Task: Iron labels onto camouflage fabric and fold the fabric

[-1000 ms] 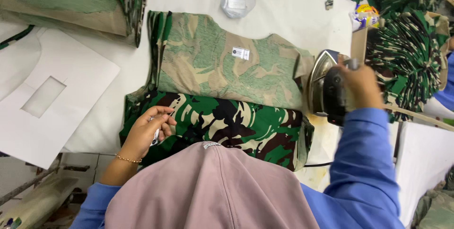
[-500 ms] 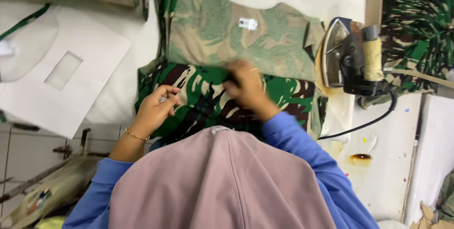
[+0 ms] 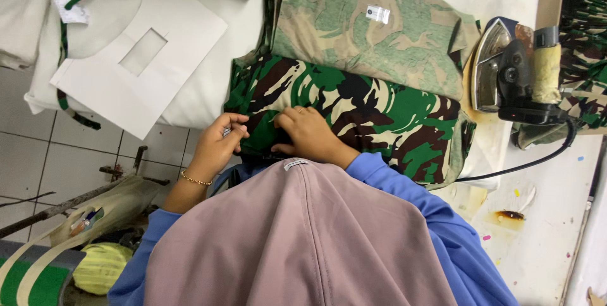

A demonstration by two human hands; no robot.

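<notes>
We look down over a pink head covering that hides much of the near view. At far left, a white card template (image 3: 136,53) with a rectangular window lies on pale cloth. Our left hand (image 3: 216,145), a thin bracelet at the wrist, is curled and pinches the near edge of the camouflage cloth (image 3: 354,113); something small and shiny sits between the fingers, too small to make out. Just beside it, our right hand (image 3: 310,135) presses flat on the same cloth, fingers bent; whether it grips a fold we cannot tell. The cloth lies across the table (image 3: 544,217), its near edge hidden by the head covering. Further right, an iron (image 3: 506,75) rests tilted, its cord trailing away.
</notes>
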